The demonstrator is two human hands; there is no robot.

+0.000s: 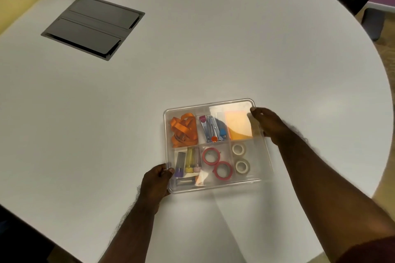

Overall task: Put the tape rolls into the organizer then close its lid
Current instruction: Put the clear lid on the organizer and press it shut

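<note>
**Four tape rolls in, lid held over the organizer**

Head view: we grip the clear lid (pixel 259 134) with both hands, left hand (pixel 157 181) pinching its near-left corner, right hand (pixel 270 125) grasping its far-right edge. Between them, inside the organizer (pixel 168 126), lie two red tape rolls (pixel 217 165) and two white tape rolls (pixel 240 158).

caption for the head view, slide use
Both hands, left hand and right hand, seat the clear lid on the organizer holding four tape rolls.

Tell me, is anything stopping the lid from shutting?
Nothing visible. The tape rolls lie flat in their compartments, below the organizer's rim. The left hand and right hand hold the clear lid over it.
</note>
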